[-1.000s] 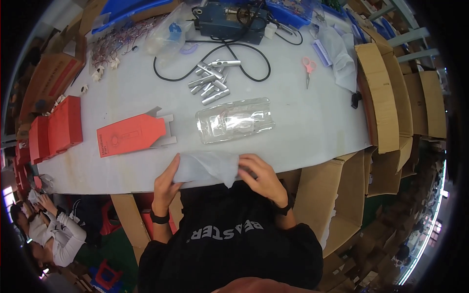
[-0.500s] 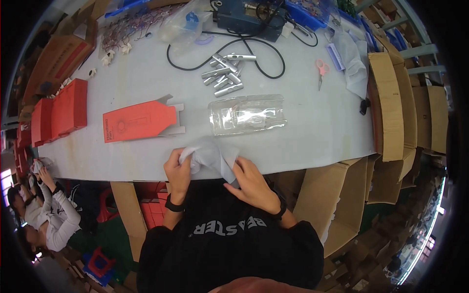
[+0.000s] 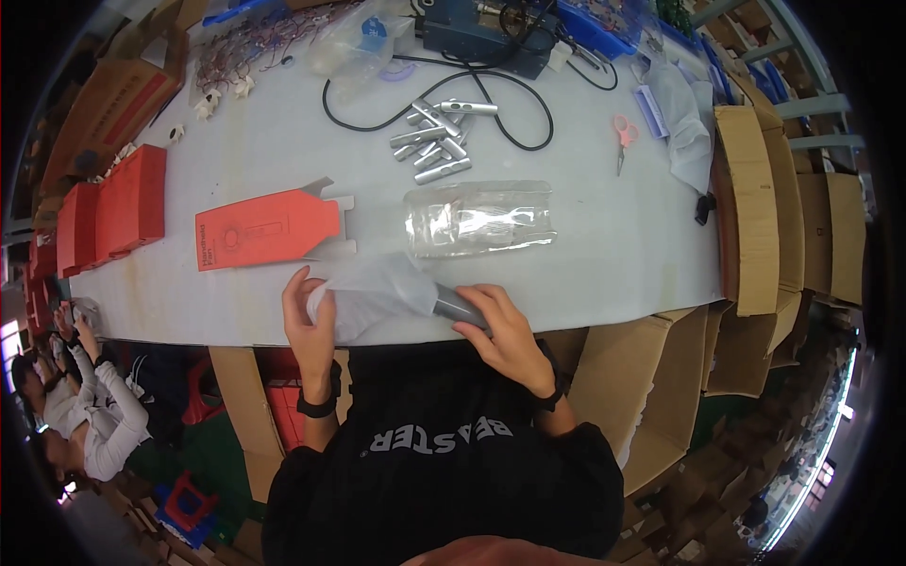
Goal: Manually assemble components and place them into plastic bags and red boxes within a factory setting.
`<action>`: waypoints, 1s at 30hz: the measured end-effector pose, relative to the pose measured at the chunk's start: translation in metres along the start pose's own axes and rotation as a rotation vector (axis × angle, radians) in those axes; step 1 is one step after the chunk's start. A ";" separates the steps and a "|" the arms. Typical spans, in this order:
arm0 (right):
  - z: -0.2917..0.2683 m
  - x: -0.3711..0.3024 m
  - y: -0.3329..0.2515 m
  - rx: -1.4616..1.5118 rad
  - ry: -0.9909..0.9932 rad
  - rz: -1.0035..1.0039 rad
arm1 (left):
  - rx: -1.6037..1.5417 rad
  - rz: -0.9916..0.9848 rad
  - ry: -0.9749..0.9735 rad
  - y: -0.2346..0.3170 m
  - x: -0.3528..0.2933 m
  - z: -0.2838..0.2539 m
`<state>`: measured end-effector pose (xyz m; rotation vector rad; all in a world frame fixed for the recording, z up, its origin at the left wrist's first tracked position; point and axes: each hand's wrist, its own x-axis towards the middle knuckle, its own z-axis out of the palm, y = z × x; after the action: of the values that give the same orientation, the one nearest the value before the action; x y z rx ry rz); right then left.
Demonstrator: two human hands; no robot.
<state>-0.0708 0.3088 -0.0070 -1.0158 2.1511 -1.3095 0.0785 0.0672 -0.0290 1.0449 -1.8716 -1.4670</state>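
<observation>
My left hand (image 3: 310, 316) pinches the left end of a thin, translucent white plastic bag (image 3: 368, 292) at the table's near edge. Out of the bag's right end sticks the dark grey handle (image 3: 459, 307) of what seems to be a handheld fan; its other end is hidden in the bag. My right hand (image 3: 510, 341) is closed round that handle. Beyond the bag, an orange-red carton (image 3: 269, 229) lies flat with its right-hand flaps open. To the right of the carton rests a clear, moulded plastic tray (image 3: 481, 222).
Several silver metal tubes (image 3: 442, 170) are heaped beyond the clear tray, near a looping black cable (image 3: 549, 123). Pink scissors (image 3: 623, 137) lie at the right. Red boxes (image 3: 132, 203) stand on the left; open cardboard boxes (image 3: 646, 377) flank the table's right side. A co-worker (image 3: 118, 415) sits at lower left.
The grey handle now shows out of the bag's right end, with my right hand on it. My left hand has moved left, and the crumpled bag is stretched longer.
</observation>
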 end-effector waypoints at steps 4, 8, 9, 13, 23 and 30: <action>0.000 -0.004 0.003 0.565 -0.096 0.517 | 0.312 0.271 -0.061 0.001 0.002 -0.008; -0.005 -0.002 0.011 0.780 -0.056 0.535 | 0.533 0.738 -0.185 0.026 -0.001 -0.009; -0.004 0.000 0.010 0.778 -0.060 0.536 | 0.572 0.903 -0.235 0.034 -0.005 -0.008; -0.002 0.008 0.003 0.228 0.036 0.223 | 0.572 0.782 -0.399 0.048 -0.011 0.030; 0.002 0.014 0.000 -0.070 0.093 0.202 | 0.425 0.515 -0.585 0.024 0.013 0.030; 0.001 0.011 0.005 -0.135 0.118 0.075 | 0.446 0.525 -0.554 0.036 0.009 0.032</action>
<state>-0.0791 0.3010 -0.0112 -0.9195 2.3699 -1.2314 0.0389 0.0813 -0.0036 0.2533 -2.6876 -1.1090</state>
